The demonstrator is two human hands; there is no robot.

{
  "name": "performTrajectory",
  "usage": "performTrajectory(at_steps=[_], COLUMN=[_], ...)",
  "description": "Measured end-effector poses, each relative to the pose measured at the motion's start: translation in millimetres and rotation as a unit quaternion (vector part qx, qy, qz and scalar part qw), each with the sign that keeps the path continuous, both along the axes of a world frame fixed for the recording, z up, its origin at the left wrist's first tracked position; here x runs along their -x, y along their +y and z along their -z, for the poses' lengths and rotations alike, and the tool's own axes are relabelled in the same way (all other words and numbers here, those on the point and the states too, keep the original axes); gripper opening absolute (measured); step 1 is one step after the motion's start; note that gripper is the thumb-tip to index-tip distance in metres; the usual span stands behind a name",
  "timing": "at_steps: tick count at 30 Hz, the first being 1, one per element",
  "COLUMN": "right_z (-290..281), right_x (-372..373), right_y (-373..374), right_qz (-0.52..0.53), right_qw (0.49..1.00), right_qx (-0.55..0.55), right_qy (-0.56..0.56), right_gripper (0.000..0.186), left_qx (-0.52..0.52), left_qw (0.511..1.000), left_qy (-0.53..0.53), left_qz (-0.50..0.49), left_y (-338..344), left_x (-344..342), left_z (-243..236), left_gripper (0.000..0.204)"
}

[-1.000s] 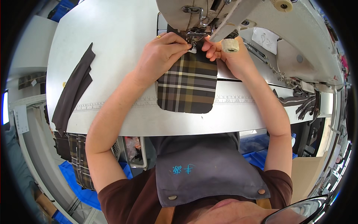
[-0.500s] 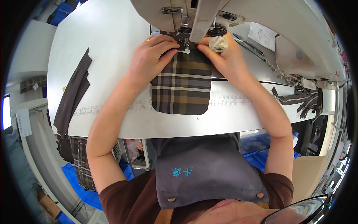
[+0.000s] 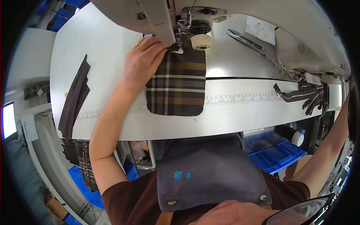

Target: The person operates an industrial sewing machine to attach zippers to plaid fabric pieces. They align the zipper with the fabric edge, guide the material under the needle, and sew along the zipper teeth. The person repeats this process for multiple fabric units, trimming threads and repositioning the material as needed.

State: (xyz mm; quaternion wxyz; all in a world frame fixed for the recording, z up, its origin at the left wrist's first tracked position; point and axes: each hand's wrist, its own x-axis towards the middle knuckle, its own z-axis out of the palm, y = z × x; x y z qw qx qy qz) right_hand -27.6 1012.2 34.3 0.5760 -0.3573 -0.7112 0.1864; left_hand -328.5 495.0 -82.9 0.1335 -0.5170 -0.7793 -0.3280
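A brown-and-black plaid fabric piece (image 3: 176, 88) with rounded near corners lies under the presser foot (image 3: 177, 50) of a sewing machine (image 3: 112, 11). My left hand (image 3: 144, 62) is at the fabric's far left part, fingers and thumb drawn together on it just left of the foot. Part of its fingertips is hidden behind the machine's head. A ring is on one finger. My right arm (image 3: 333, 131) stretches out to the far right, past the end of the machine; its hand is lost beyond the dark rim of the picture.
Dark fabric strips (image 3: 75, 99) lie on the left of the white table (image 3: 105, 48). Scissors (image 3: 247, 42) and a white paper (image 3: 260, 30) rest by the machine's arm. Dark zippers (image 3: 303, 95) sit at the right. A blue bin (image 3: 277, 155) stands below the table edge.
My right hand has let go of the fabric beside the presser foot and swung far right, out of sight. My left hand stays on the fabric. The whole view has shifted slightly.
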Motion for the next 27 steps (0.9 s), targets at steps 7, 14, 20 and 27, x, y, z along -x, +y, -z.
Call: performTrajectory(at_steps=[7, 14, 20, 27], right_z=[65, -13, 38, -40], right_x=[-18, -109, -20, -48], right_y=[47, 213, 63, 94], right_qz=[-0.065, -0.143, -0.034, -0.059], right_qw=[0.970, 0.954, 0.986, 0.990], right_qx=[0.155, 0.248, 0.109, 0.121], right_qy=[0.176, 0.093, 0.122, -0.041], right_gripper=[0.038, 0.046, 0.047, 0.046], left_qx=[-0.001, -0.033, -0.016, -0.017], left_qw=[0.999, 0.997, 0.998, 1.000], left_qy=[-0.034, -0.060, -0.065, -0.009], left_qz=[0.007, 0.030, 0.024, 0.003], left_y=[-2, 1, 0, -2], left_x=[-1, 6, 0, 0], left_z=[-3, 7, -2, -2], left_gripper=[0.014, 0.012, 0.017, 0.014])
